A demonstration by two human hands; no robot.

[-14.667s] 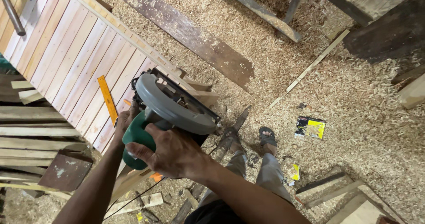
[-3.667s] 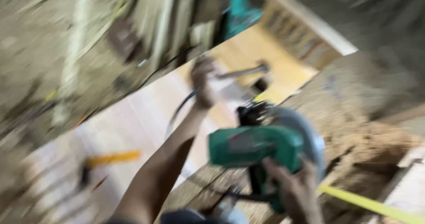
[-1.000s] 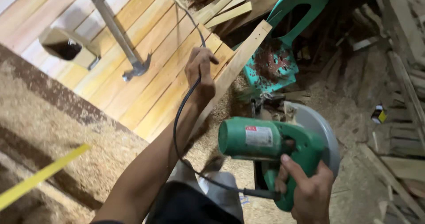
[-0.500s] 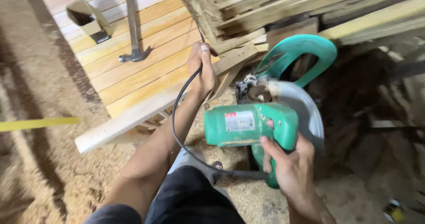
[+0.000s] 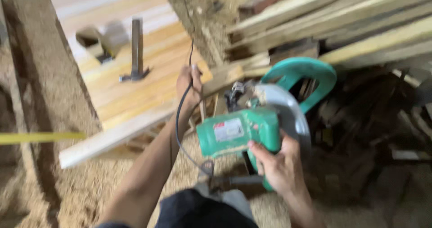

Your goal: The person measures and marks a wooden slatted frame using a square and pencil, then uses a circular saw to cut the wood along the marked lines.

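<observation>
My right hand [image 5: 275, 166] grips the handle of a green circular saw [image 5: 243, 131] with a grey blade guard, held low in front of me. My left hand [image 5: 189, 85] reaches forward and holds the saw's black cord [image 5: 179, 120] against the end of a long pale wooden strip [image 5: 112, 138]. The strip lies across the edge of a panel of light wooden boards [image 5: 135, 81]. The frame is blurred.
A hammer [image 5: 136, 52] and a small wooden block [image 5: 96, 41] lie on the board panel. Stacked planks [image 5: 342, 25] fill the upper right, with a second teal tool [image 5: 310, 77] beneath them. Sawdust covers the floor. A yellow tape strip [image 5: 40, 138] crosses the left.
The view has swung and moved closer. My left hand stays on the cord at the strip, and my right hand has brought the saw slightly nearer to the stacked planks.
</observation>
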